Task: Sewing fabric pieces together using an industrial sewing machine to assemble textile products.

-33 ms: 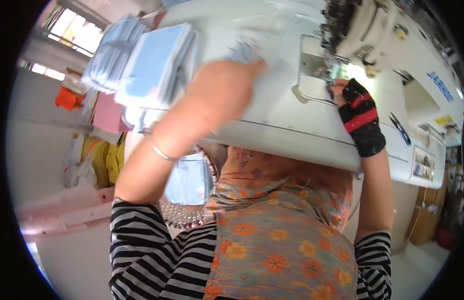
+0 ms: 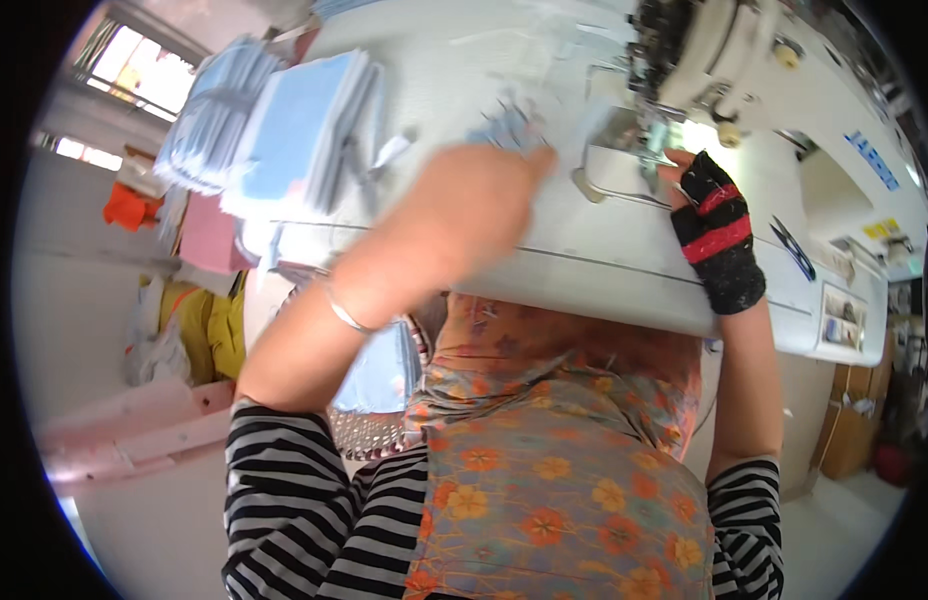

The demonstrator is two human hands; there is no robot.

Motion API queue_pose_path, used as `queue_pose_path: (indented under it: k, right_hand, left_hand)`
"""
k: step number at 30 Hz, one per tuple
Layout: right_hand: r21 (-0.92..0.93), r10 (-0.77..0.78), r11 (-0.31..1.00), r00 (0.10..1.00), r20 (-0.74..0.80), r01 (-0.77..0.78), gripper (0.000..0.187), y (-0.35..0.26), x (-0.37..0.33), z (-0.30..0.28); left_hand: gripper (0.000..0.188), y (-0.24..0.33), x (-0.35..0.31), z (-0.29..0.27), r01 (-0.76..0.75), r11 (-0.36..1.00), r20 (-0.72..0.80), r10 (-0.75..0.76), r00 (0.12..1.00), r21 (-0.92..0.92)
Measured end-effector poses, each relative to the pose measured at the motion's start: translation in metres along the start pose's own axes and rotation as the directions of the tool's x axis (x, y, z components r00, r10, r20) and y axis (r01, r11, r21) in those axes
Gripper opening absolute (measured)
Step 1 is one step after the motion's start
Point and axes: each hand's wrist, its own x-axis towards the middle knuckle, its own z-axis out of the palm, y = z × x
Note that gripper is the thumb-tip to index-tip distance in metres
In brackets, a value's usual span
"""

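My left hand (image 2: 474,205) is smeared by motion over the white sewing table, just in front of a small heap of light blue and whitish scraps (image 2: 506,128). Its fingers are too blurred to read. My right hand (image 2: 719,225) wears a black fingerless glove with red stripes. It rests beside the needle area of a sewing machine (image 2: 724,60), its bare fingertips curled together next to the metal needle plate (image 2: 624,170). Whatever those fingers pinch is hidden or too small to name.
Stacks of light blue and white fabric pieces (image 2: 296,130) stand at the table's left. More blue pieces (image 2: 379,370) lie in a woven basket (image 2: 369,440) below the edge. Dark thread snips (image 2: 794,248) and a small inset tray (image 2: 844,325) are at the right.
My left hand has shifted a little to the right and nearer to me. A small white piece now shows beside the fabric stack. My right hand stays by the needle.
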Motion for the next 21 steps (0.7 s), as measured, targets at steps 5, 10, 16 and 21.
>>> queue_pose_path:
  k: [5,10,16,21]
  right_hand:
    - [-0.037,-0.045,0.998,0.981,0.189,0.053,0.038,-0.049,-0.03,0.001]
    - [-0.062,-0.075,0.994,0.985,0.153,0.086,0.036,-0.051,-0.036,0.002]
    - [-0.091,-0.09,0.99,0.985,0.146,0.104,0.037,-0.049,-0.035,0.005]
    - [-0.138,-0.071,0.987,0.991,0.111,0.086,0.038,-0.048,-0.035,0.005]
  left_hand:
    - [0.022,0.048,0.013,0.05,-0.018,0.922,0.087,0.056,0.995,-0.387]
    - [0.026,0.038,0.038,0.056,-0.071,0.956,-0.037,0.063,0.997,-0.286]
    - [0.02,0.02,0.055,0.093,-0.273,0.95,-0.509,0.163,0.845,-0.149]
    - [0.025,0.019,0.05,0.089,-0.301,0.857,-0.3,0.182,0.936,-0.419]
